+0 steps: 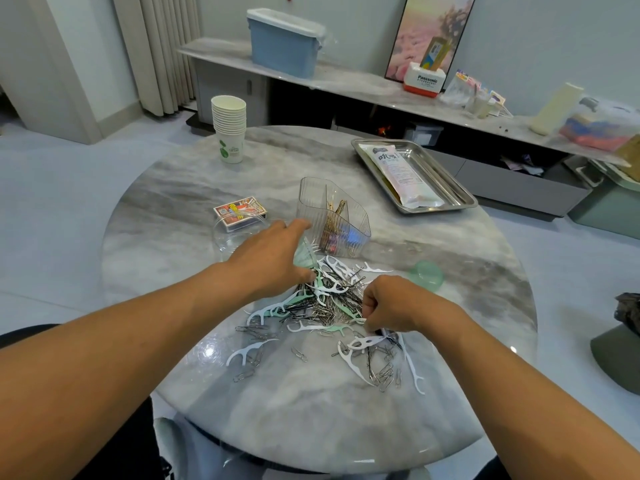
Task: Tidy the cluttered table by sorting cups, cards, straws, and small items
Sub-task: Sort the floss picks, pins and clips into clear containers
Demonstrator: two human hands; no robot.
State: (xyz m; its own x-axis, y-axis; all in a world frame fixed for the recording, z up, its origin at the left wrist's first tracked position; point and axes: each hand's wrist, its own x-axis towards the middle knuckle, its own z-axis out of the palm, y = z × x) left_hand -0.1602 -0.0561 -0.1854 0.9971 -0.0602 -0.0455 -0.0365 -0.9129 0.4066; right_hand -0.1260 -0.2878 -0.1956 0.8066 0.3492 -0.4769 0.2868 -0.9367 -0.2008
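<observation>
A heap of white and green floss picks, hairpins and paper clips (pixel 329 306) lies mid-table. My left hand (pixel 273 258) reaches over its far left edge, fingers apart, forefinger pointing at a clear ribbed organizer (pixel 332 220) that holds several pins. My right hand (pixel 391 306) is curled at the heap's right side, fingertips pinching small items there. A stack of paper cups (pixel 229 128) stands at the far left. A card box (pixel 239 212) sits by a clear round lid (pixel 239 233). A steel tray (pixel 446 174) holds a straw packet (pixel 401 174).
A green cap (pixel 426 274) lies right of the heap. Loose clips and picks (pixel 384 365) scatter toward the near edge of the round marble table (pixel 166 188). Behind stands a long shelf (pixel 346 81) with a blue bin (pixel 284 43) and boxes.
</observation>
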